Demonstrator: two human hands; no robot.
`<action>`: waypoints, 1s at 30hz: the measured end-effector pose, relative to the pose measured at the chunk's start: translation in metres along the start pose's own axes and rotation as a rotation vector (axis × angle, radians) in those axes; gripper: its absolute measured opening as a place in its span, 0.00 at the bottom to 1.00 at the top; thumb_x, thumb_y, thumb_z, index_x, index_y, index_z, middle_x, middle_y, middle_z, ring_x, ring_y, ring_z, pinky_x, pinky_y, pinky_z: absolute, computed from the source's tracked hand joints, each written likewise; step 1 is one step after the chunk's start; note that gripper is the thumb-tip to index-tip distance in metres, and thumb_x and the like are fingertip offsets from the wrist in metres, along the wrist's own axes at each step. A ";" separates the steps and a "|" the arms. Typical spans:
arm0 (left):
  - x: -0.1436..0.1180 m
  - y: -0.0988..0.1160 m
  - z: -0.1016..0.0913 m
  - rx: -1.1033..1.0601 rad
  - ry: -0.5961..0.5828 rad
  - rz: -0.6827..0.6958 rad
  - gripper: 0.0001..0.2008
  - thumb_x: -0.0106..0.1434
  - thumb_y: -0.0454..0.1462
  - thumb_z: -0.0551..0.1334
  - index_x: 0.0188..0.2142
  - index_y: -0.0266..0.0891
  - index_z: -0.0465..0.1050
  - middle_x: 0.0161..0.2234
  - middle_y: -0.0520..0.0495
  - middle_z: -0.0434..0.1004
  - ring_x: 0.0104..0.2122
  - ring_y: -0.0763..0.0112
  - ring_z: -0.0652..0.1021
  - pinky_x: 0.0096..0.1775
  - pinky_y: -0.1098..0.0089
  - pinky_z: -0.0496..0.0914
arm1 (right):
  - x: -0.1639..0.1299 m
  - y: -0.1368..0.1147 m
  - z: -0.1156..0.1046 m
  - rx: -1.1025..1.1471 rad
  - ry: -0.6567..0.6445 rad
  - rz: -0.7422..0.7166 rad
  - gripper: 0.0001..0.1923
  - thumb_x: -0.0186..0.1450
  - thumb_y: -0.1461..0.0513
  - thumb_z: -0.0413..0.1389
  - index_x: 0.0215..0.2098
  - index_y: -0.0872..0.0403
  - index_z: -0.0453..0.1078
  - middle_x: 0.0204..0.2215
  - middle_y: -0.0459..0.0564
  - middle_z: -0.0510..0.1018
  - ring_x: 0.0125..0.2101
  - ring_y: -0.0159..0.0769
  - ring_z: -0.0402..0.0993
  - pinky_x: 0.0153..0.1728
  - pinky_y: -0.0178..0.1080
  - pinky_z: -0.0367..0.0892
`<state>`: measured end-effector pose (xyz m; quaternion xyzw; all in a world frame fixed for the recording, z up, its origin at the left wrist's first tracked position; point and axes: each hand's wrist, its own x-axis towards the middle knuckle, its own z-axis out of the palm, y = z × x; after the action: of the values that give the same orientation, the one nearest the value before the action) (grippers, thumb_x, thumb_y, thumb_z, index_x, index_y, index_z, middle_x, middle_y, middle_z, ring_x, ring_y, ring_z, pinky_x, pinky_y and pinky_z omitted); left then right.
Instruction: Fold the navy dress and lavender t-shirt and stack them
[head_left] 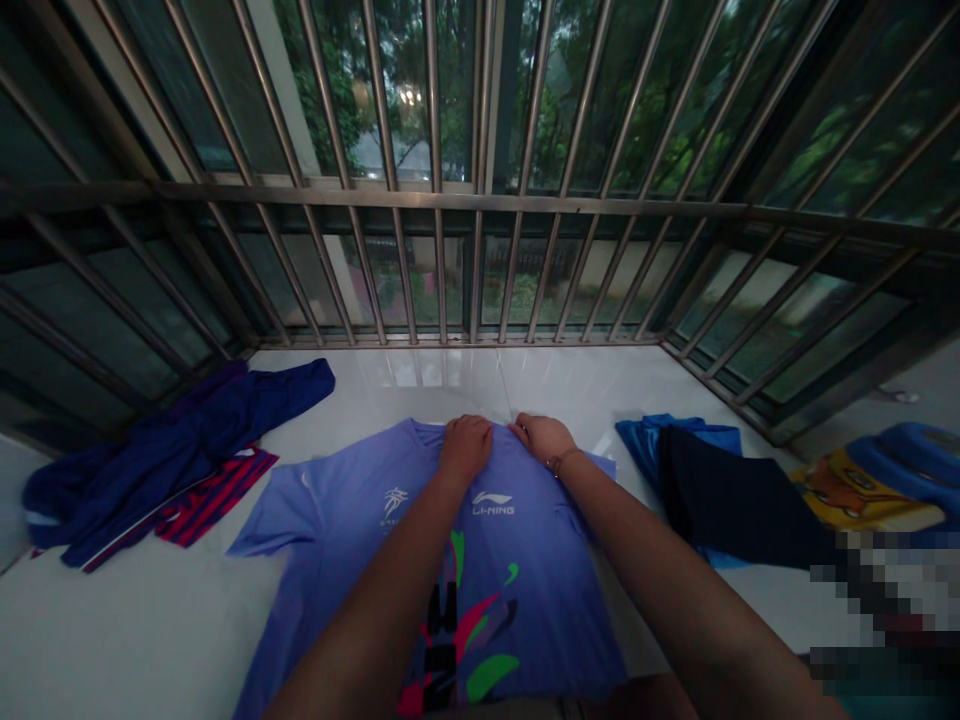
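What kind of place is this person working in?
Probably a home's barred bay window or enclosed balcony: metal window bars with trees outside, a white tiled ledge, and clothes laid out, including a purple T-shirt under both hands.

White tiled ledge [135, 640] carries light-blue T-shirt [360, 540], navy jacket [180, 450], striped shirt [210, 500], dark folded clothes [720, 490].

Both forearms are showing bare, no sleeves reaching into view. Left hand [465, 447] is wearing nothing: no ring, no watch, no glove. Right hand [541, 437] is wearing a thin band-like bracelet [562, 460] at the wrist; its material is too small to tell.
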<state>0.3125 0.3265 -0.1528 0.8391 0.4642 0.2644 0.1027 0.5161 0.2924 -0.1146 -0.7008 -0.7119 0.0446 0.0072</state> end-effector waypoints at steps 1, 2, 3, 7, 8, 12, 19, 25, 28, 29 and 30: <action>0.000 0.001 0.001 0.004 -0.005 0.002 0.11 0.76 0.36 0.61 0.48 0.46 0.84 0.51 0.43 0.87 0.53 0.56 0.81 0.59 0.56 0.69 | -0.003 0.003 0.000 -0.001 0.005 -0.007 0.25 0.82 0.45 0.45 0.54 0.49 0.79 0.46 0.57 0.87 0.45 0.45 0.84 0.44 0.39 0.68; 0.000 0.001 0.002 0.008 -0.006 -0.001 0.11 0.76 0.36 0.61 0.48 0.46 0.84 0.52 0.43 0.87 0.54 0.56 0.81 0.59 0.55 0.69 | -0.007 0.006 0.000 -0.002 0.011 -0.015 0.25 0.82 0.46 0.46 0.53 0.50 0.79 0.46 0.57 0.87 0.46 0.44 0.83 0.45 0.39 0.68; 0.000 0.001 0.004 0.011 -0.003 -0.007 0.12 0.76 0.36 0.60 0.49 0.46 0.84 0.53 0.42 0.87 0.55 0.55 0.80 0.60 0.55 0.68 | -0.011 0.009 0.000 -0.002 0.018 -0.024 0.24 0.82 0.46 0.47 0.53 0.50 0.79 0.46 0.57 0.87 0.47 0.44 0.83 0.46 0.39 0.68; 0.001 0.001 0.008 0.017 0.014 -0.039 0.14 0.76 0.35 0.59 0.52 0.45 0.84 0.56 0.41 0.86 0.57 0.55 0.80 0.62 0.53 0.66 | -0.023 0.028 -0.001 -0.001 0.028 -0.043 0.18 0.81 0.50 0.53 0.54 0.51 0.78 0.47 0.55 0.86 0.51 0.44 0.80 0.51 0.38 0.66; 0.001 0.001 0.008 0.018 0.017 -0.045 0.14 0.77 0.35 0.59 0.52 0.44 0.84 0.57 0.40 0.86 0.57 0.54 0.80 0.63 0.52 0.66 | -0.024 0.032 -0.001 0.000 0.024 -0.045 0.17 0.80 0.51 0.54 0.54 0.51 0.78 0.46 0.55 0.86 0.51 0.43 0.79 0.51 0.38 0.66; 0.000 0.001 0.008 0.022 0.023 -0.050 0.14 0.76 0.34 0.60 0.54 0.44 0.83 0.59 0.40 0.85 0.60 0.54 0.80 0.64 0.51 0.65 | -0.030 0.046 0.002 -0.002 0.026 -0.037 0.14 0.80 0.53 0.55 0.52 0.50 0.79 0.48 0.54 0.85 0.52 0.42 0.77 0.54 0.38 0.66; 0.000 0.003 0.006 0.035 0.016 -0.041 0.14 0.75 0.34 0.60 0.53 0.43 0.83 0.61 0.38 0.83 0.61 0.51 0.80 0.64 0.48 0.66 | -0.049 0.063 0.012 -0.068 0.156 0.303 0.18 0.81 0.58 0.46 0.54 0.55 0.76 0.52 0.66 0.79 0.54 0.54 0.75 0.51 0.49 0.70; -0.002 0.005 0.006 0.036 -0.033 0.050 0.15 0.77 0.37 0.58 0.55 0.46 0.82 0.64 0.41 0.81 0.64 0.53 0.78 0.71 0.45 0.59 | -0.064 0.043 0.015 -0.062 0.237 0.235 0.23 0.81 0.57 0.46 0.68 0.54 0.71 0.68 0.65 0.73 0.66 0.52 0.68 0.66 0.52 0.63; -0.001 0.005 0.009 0.039 -0.084 0.075 0.16 0.78 0.38 0.57 0.58 0.46 0.81 0.63 0.40 0.82 0.63 0.54 0.79 0.69 0.47 0.62 | -0.077 0.024 0.030 -0.011 0.188 -0.001 0.31 0.82 0.49 0.44 0.77 0.53 0.62 0.77 0.60 0.61 0.76 0.50 0.55 0.74 0.55 0.52; 0.000 0.004 0.010 0.041 -0.100 0.078 0.17 0.78 0.39 0.57 0.60 0.46 0.80 0.64 0.39 0.81 0.65 0.53 0.78 0.69 0.47 0.63 | -0.082 0.021 0.035 0.011 0.152 -0.040 0.33 0.82 0.47 0.43 0.79 0.53 0.59 0.79 0.59 0.58 0.77 0.51 0.52 0.75 0.57 0.49; 0.000 0.003 0.011 0.042 -0.117 0.080 0.18 0.78 0.40 0.57 0.62 0.45 0.78 0.66 0.38 0.79 0.66 0.53 0.76 0.69 0.47 0.63 | -0.085 0.021 0.040 0.031 0.114 -0.048 0.35 0.82 0.46 0.42 0.80 0.52 0.56 0.80 0.58 0.55 0.78 0.51 0.50 0.76 0.59 0.48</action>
<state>0.3208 0.3255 -0.1601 0.8730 0.4290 0.2090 0.1012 0.5355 0.2055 -0.1511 -0.6849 -0.7260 0.0156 0.0595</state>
